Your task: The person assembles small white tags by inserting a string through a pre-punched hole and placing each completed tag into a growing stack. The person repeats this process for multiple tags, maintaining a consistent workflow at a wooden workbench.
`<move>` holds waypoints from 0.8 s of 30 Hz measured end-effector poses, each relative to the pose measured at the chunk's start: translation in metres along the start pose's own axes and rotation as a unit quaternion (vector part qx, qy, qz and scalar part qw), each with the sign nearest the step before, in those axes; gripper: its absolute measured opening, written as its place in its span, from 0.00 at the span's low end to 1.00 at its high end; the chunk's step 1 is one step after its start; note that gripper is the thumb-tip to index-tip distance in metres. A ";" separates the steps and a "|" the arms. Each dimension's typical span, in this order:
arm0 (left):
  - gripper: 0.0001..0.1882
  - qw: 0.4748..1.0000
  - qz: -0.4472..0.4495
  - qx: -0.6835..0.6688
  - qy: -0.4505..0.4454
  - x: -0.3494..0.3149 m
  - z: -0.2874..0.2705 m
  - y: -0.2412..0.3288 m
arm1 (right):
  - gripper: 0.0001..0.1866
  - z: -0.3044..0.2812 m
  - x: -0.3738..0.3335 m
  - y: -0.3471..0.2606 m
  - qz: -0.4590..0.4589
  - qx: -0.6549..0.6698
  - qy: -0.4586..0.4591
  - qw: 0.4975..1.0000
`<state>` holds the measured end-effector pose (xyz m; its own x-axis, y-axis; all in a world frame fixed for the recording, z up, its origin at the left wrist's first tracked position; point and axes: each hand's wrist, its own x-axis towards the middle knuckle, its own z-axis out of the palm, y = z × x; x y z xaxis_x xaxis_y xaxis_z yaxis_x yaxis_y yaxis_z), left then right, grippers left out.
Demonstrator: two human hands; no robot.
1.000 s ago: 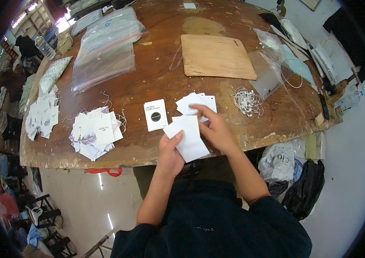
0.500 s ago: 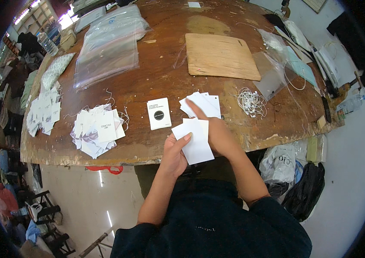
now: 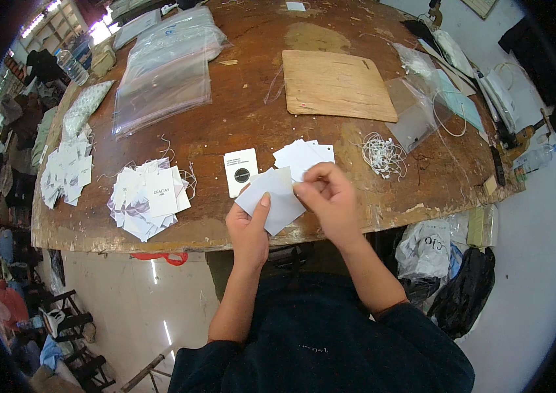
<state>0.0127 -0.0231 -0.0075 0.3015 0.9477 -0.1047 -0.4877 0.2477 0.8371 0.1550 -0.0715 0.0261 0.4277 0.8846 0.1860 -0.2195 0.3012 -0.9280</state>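
My left hand [image 3: 249, 229] is closed on a few plain white cards [image 3: 273, 203], fanned slightly, with the thumb lying across their face. At their right edge, my right hand [image 3: 333, 200] has its fingers curled and its thumb against or very near the cards; whether it pinches one is hidden. Just beyond lies a loose stack of white tags [image 3: 304, 154] with small dark holes at some corners. Left of it rests a printed white card stack [image 3: 241, 171] with a black round mark, its lower edge partly behind the held cards.
Strung printed tags [image 3: 153, 200] form a heap at left, with another tag pile [image 3: 68, 170] beyond. A tangle of white strings [image 3: 383, 156] lies at right. Farther back are a wooden board [image 3: 337, 85] and clear plastic bags [image 3: 163, 98]. The table's near edge [image 3: 206, 240] runs below my hands.
My left hand has moved left and slightly up with the cards, which have turned. My right hand has drawn from behind them to their right edge, its outstretched index finger now curled.
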 end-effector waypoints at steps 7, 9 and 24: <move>0.20 0.995 0.041 0.085 0.011 -0.003 -0.004 0.000 | 0.04 0.029 -0.001 0.002 -0.095 -0.255 0.022 0.962; 0.20 0.993 0.062 0.098 0.004 -0.004 -0.004 0.001 | 0.03 0.028 -0.001 0.000 -0.121 -0.309 0.001 0.943; 0.15 0.596 0.548 0.587 -0.011 0.003 -0.021 0.015 | 0.07 0.021 0.005 0.003 0.216 0.029 -0.042 0.975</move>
<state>-0.0107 -0.0125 -0.0066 0.3464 0.4055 0.8459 0.5039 -0.8410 0.1968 0.1383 -0.0588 0.0305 0.2111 0.9587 -0.1905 -0.4143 -0.0887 -0.9058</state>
